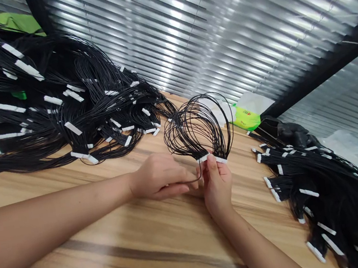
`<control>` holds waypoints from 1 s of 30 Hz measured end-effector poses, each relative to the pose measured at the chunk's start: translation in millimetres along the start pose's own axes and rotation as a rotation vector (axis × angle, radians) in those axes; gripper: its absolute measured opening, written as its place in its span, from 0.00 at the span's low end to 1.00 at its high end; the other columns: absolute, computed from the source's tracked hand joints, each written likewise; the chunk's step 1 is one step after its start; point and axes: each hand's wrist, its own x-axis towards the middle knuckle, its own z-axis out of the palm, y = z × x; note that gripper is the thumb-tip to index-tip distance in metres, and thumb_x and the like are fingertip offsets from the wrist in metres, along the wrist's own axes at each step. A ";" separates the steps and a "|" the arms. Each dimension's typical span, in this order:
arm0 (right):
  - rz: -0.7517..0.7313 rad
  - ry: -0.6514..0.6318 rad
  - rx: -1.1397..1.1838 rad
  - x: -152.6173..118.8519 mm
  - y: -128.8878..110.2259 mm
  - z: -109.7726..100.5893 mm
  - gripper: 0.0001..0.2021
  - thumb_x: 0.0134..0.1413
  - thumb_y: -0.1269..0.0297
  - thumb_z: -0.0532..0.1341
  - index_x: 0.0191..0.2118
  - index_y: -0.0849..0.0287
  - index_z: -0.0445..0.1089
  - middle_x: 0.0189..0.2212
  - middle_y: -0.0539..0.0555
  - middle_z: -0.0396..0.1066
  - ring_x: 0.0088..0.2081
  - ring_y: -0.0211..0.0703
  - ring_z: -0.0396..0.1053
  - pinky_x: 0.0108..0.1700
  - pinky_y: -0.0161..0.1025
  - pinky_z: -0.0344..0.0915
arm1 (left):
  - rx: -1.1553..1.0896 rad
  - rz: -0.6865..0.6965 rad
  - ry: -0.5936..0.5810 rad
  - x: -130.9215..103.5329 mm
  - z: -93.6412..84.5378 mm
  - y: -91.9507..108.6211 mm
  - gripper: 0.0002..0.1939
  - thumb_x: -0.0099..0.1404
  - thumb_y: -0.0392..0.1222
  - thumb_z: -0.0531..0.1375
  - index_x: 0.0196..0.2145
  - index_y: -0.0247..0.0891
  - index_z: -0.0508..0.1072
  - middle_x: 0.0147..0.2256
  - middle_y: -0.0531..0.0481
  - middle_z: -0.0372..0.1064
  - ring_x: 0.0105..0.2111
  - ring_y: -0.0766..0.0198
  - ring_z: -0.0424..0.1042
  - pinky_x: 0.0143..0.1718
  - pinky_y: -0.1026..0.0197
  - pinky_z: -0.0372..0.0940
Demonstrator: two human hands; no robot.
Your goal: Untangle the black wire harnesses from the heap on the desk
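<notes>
A wire harness (209, 122) of thin black wires with white connectors arches up over the wooden table in front of me. My right hand (218, 182) is closed on its white connectors (221, 160), thumb on top, and the wires loop above the fingers. Just to the left, my left hand (163, 177) lies with its fingers closed around one loose black wire, which runs up toward the connector end. The tips of the left fingers are partly hidden near the right hand.
A large heap of black wire harnesses (91, 93) covers the table's left back. Another pile (331, 191) lies on the right. A green-and-white plastic packet (246, 117) sits behind the harness. A corrugated metal wall (190, 32) stands beyond the wooden table (143, 248).
</notes>
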 end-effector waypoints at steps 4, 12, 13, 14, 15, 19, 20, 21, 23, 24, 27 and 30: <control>-0.016 -0.011 0.006 -0.3 0.5 0.0 0.16 0.56 0.51 0.60 0.26 0.57 0.62 0.14 0.43 0.60 0.19 0.33 0.56 0.27 0.34 0.53 | -0.127 -0.215 0.236 -2.7 3.0 -3.3 0.16 0.72 0.40 0.46 0.46 0.35 0.71 0.29 0.50 0.75 0.23 0.72 0.68 0.28 0.69 0.63; -0.010 -0.039 -0.001 -2.5 -0.6 0.5 0.16 0.55 0.49 0.60 0.29 0.58 0.65 0.14 0.42 0.60 0.18 0.33 0.56 0.25 0.34 0.52 | -0.215 -0.294 0.307 -0.9 6.0 -4.2 0.18 0.73 0.39 0.45 0.49 0.31 0.72 0.19 0.56 0.59 0.19 0.73 0.59 0.24 0.71 0.60; -0.009 -0.038 0.015 -2.5 -0.9 0.9 0.16 0.54 0.50 0.61 0.29 0.58 0.65 0.14 0.42 0.60 0.18 0.33 0.56 0.25 0.34 0.52 | -0.212 -0.285 0.302 -0.5 5.8 -4.2 0.18 0.73 0.39 0.45 0.49 0.31 0.72 0.19 0.56 0.60 0.19 0.73 0.60 0.25 0.71 0.61; -0.008 -0.039 0.029 -2.4 -1.3 1.3 0.16 0.54 0.50 0.61 0.29 0.58 0.65 0.14 0.42 0.60 0.18 0.33 0.56 0.25 0.34 0.52 | -0.210 -0.278 0.301 -0.4 5.7 -4.3 0.18 0.73 0.39 0.45 0.49 0.31 0.71 0.19 0.56 0.60 0.19 0.73 0.60 0.25 0.71 0.61; -0.008 -0.041 0.038 -2.3 -1.6 1.6 0.15 0.54 0.50 0.61 0.29 0.58 0.65 0.14 0.42 0.60 0.18 0.33 0.56 0.25 0.34 0.52 | -0.208 -0.274 0.301 -0.3 5.6 -4.5 0.18 0.73 0.39 0.45 0.49 0.31 0.71 0.19 0.55 0.61 0.19 0.73 0.61 0.25 0.70 0.62; -0.005 -0.039 0.052 -2.0 -2.1 1.7 0.15 0.54 0.51 0.62 0.29 0.58 0.64 0.15 0.42 0.60 0.18 0.33 0.56 0.25 0.34 0.52 | -0.196 -0.281 0.289 -1.5 5.8 -5.4 0.18 0.73 0.39 0.45 0.50 0.32 0.71 0.19 0.55 0.63 0.20 0.72 0.62 0.26 0.69 0.63; -0.004 -0.034 0.052 -2.1 -1.9 1.5 0.15 0.54 0.51 0.62 0.30 0.58 0.65 0.15 0.42 0.60 0.19 0.33 0.56 0.25 0.34 0.52 | -0.193 -0.279 0.286 -1.9 5.9 -5.7 0.18 0.73 0.39 0.45 0.50 0.33 0.71 0.19 0.55 0.63 0.20 0.72 0.62 0.27 0.69 0.63; -0.006 -0.029 0.050 -2.3 -1.7 1.3 0.15 0.54 0.51 0.62 0.30 0.58 0.65 0.15 0.42 0.61 0.19 0.33 0.56 0.25 0.34 0.52 | -0.192 -0.279 0.282 -2.3 6.0 -5.9 0.18 0.73 0.38 0.45 0.51 0.33 0.70 0.19 0.55 0.63 0.20 0.72 0.63 0.27 0.69 0.63; -0.011 -0.020 0.041 -2.7 -1.1 0.9 0.15 0.54 0.51 0.62 0.31 0.58 0.65 0.16 0.42 0.61 0.19 0.33 0.56 0.25 0.34 0.52 | -0.192 -0.280 0.276 -3.0 6.2 -6.3 0.18 0.73 0.38 0.46 0.51 0.33 0.70 0.19 0.55 0.63 0.20 0.72 0.63 0.28 0.69 0.63; -0.014 -0.018 0.036 -2.7 -0.8 0.8 0.15 0.54 0.51 0.62 0.30 0.58 0.65 0.16 0.42 0.60 0.19 0.33 0.57 0.25 0.34 0.52 | -0.193 -0.282 0.272 -3.2 6.3 -6.4 0.18 0.73 0.38 0.46 0.52 0.34 0.70 0.19 0.55 0.63 0.20 0.72 0.63 0.28 0.69 0.63; -0.024 -0.017 0.025 -2.6 -0.4 0.8 0.16 0.54 0.51 0.62 0.28 0.58 0.63 0.15 0.42 0.60 0.19 0.33 0.57 0.25 0.34 0.51 | -0.201 -0.294 0.261 -3.8 6.9 -6.8 0.18 0.73 0.38 0.45 0.52 0.34 0.69 0.20 0.56 0.63 0.21 0.72 0.63 0.28 0.69 0.63; -0.026 -0.013 0.017 -2.2 -0.6 0.9 0.16 0.53 0.50 0.62 0.27 0.58 0.63 0.15 0.43 0.60 0.19 0.33 0.57 0.24 0.34 0.51 | -0.214 -0.302 0.260 -4.8 7.5 -7.3 0.18 0.73 0.38 0.46 0.53 0.35 0.69 0.20 0.56 0.63 0.21 0.73 0.63 0.28 0.70 0.63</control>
